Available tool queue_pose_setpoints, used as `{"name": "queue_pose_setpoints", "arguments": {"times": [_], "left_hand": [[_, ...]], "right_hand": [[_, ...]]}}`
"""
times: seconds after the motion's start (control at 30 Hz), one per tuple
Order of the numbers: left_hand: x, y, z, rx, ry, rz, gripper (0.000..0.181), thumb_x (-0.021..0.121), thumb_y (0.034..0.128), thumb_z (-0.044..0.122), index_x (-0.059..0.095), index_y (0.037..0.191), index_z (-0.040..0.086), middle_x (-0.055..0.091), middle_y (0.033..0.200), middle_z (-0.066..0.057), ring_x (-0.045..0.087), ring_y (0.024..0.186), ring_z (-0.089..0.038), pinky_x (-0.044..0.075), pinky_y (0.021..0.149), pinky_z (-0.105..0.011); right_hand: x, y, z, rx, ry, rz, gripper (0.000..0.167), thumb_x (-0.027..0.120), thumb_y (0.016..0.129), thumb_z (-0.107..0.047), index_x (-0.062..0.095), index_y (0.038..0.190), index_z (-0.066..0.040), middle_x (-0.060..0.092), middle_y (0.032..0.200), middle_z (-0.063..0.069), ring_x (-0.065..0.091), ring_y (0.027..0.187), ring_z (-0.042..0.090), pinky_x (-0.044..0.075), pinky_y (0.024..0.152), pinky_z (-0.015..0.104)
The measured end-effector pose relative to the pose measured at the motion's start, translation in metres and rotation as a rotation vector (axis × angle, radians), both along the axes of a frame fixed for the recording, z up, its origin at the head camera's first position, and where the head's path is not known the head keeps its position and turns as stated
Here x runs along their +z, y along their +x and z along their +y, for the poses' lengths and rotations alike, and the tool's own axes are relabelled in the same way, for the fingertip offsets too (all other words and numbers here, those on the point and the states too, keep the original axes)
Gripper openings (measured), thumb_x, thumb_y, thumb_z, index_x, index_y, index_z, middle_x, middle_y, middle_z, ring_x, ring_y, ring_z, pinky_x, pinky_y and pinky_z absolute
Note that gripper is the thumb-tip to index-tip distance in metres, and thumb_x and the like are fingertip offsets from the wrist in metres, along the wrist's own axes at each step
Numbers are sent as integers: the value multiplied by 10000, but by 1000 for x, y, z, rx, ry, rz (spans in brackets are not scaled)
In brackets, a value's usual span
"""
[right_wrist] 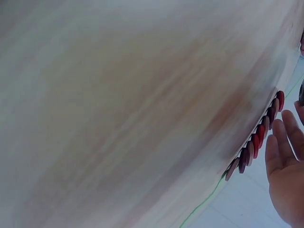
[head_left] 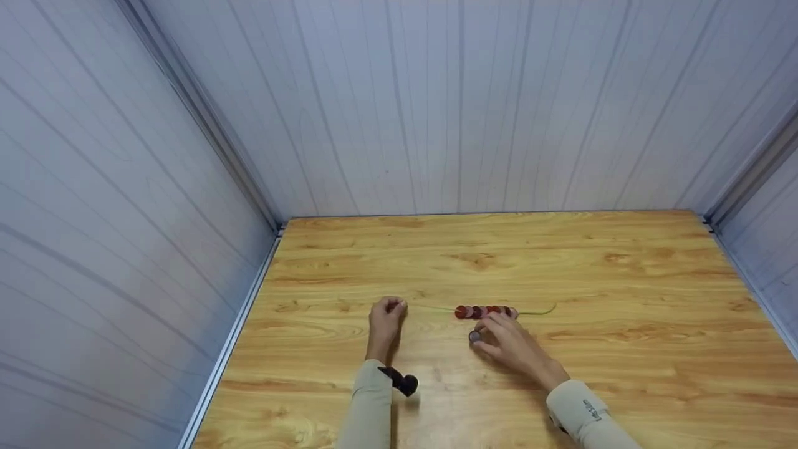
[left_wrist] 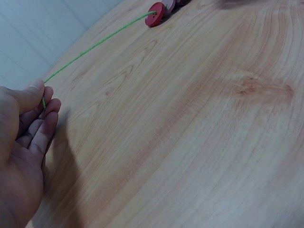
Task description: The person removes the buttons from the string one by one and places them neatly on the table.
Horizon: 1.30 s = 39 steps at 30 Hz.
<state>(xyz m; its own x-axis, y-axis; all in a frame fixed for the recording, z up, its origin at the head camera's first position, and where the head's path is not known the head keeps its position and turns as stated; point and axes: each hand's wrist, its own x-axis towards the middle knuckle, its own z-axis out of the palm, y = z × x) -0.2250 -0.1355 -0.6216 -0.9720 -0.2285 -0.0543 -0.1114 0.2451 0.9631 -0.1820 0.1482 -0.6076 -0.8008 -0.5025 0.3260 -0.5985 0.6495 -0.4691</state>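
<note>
Beige-sleeved left hand (head_left: pixel 385 321): thumb and fingers pinch the green cord (left_wrist: pixel 95 46)
Stretch: nearly straight, left hand to buttons
Buttons (head_left: pixel 477 312): red, pink and dark, threaded in an overlapping row on the wooden table (head_left: pixel 623 268)
Grey disc (head_left: pixel 475 337): just nearer the person than the row
Right hand (head_left: pixel 514 346): pinches the disc — other fingers by the row, contact unclear
Cord tail (head_left: pixel 535 312): curves out rightward

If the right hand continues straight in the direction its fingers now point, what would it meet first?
The right hand would likely meet the row of buttons first. Its fingertips overlap the row in the head view, so any gap between them is unclear.
</note>
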Motion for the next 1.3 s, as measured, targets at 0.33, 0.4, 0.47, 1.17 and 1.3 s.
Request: {"name": "queue_pose_setpoints", "arguments": {"times": [0.33, 0.4, 0.47, 1.17, 1.3], "left_hand": [[0, 1, 0, -6, 1, 13, 113, 642, 916, 128, 674, 942, 23, 644, 871, -80, 583, 791, -162, 492, 721, -283], [0, 1, 1, 0, 1, 11, 116, 640, 918, 129, 672, 945, 21, 640, 878, -77, 574, 796, -159, 483, 720, -278], [-1, 0, 1, 8, 7, 9, 122, 641, 918, 132, 670, 953, 19, 639, 883, -74, 567, 799, -153, 476, 721, -270], [0, 0, 1, 20, 23, 18, 108, 657, 903, 115, 674, 934, 12, 636, 863, -71, 565, 786, -146, 478, 718, -270], [1, 0, 1, 15, 31, 18, 116, 653, 907, 120, 674, 946, 13, 637, 873, -81, 574, 795, -160, 486, 722, -276]], "right_hand": [[3, -1, -6, 40, 51, -75, 248, 717, 860, -282, 648, 1059, -152, 619, 1009, -24, 575, 942, 127, 487, 840, 373], [3, -1, -7, 46, 60, -78, 246, 713, 864, -281, 650, 1060, -146, 621, 1002, -25, 575, 930, 121, 488, 834, 366], [3, -1, -8, 48, 67, -80, 247, 707, 868, -286, 652, 1061, -141, 622, 1001, -24, 575, 928, 123, 487, 833, 363], [2, -4, -14, 55, 152, -53, 238, 691, 878, -299, 650, 1042, -132, 582, 1000, 1, 524, 892, 151, 450, 786, 379], [2, -5, -15, 70, 166, -11, 210, 686, 882, -300, 662, 1015, -139, 570, 973, -9, 496, 858, 143, 434, 769, 357]]}}
